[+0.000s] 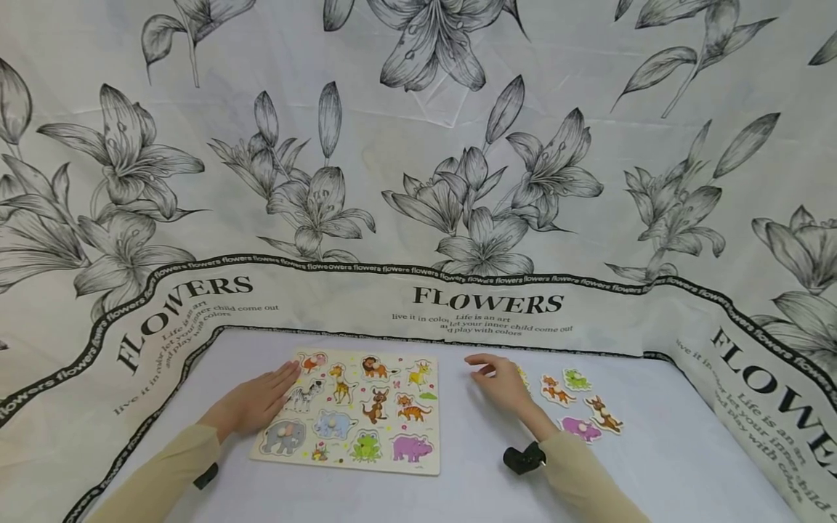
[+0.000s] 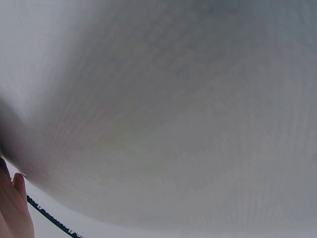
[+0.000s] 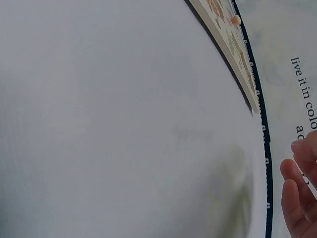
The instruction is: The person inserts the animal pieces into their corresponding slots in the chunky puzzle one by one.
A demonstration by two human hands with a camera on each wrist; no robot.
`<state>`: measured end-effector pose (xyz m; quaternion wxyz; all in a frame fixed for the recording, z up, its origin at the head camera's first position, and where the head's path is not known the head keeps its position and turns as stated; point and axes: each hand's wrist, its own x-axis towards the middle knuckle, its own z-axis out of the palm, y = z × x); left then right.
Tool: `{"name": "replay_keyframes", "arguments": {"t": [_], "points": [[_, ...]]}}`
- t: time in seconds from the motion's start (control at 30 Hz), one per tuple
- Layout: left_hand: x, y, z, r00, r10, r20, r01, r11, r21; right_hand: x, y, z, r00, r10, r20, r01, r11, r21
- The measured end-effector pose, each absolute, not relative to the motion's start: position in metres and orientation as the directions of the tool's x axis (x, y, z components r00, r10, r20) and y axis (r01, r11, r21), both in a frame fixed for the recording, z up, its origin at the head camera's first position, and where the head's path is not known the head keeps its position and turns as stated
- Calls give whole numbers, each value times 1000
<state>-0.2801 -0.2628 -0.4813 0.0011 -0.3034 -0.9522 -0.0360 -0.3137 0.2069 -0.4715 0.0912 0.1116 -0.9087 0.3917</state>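
Note:
A wooden animal puzzle board (image 1: 356, 465) lies on the white table. My left hand (image 1: 258, 399) rests flat along its left edge, fingers straight and reaching the top left corner. Knobs show on the grey elephant (image 1: 283, 439) and the light blue animal (image 1: 335, 423) in the board. My right hand (image 1: 500, 381) hovers between the board and the loose pieces, fingers loosely bent, with nothing visible in them; its fingertips (image 3: 289, 171) also look bare in the right wrist view. Behind that hand a yellow piece (image 1: 523, 374) is mostly hidden. The left wrist view shows mainly blurred pale cloth.
Right of my right hand lie several loose pieces: an orange tiger (image 1: 557, 390), a green frog (image 1: 577, 378), a brown kangaroo (image 1: 604, 415) and a purple hippo (image 1: 579, 428) with a knob. A flower-printed curtain (image 1: 484, 305) borders the table's back and sides.

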Motion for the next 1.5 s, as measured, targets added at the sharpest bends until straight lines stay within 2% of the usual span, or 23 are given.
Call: {"name": "replay_keyframes", "arguments": {"t": [0.33, 0.5, 1.0, 1.5], "points": [[-282, -269, -490, -795, 599, 97, 605, 794, 56, -309, 243, -473, -960, -100, 262, -260, 672, -694], [-285, -271, -494, -814, 578, 67, 581, 812, 59, -307, 257, -473, -964, -64, 260, -233, 681, -694], [-283, -266, -485, -824, 567, 18, 567, 822, 59, -309, 285, -478, -987, 90, 134, -25, 736, -677], [-283, -265, -485, -823, 567, 11, 567, 821, 67, -313, 282, -482, -988, 81, 129, -22, 761, -649]]}}
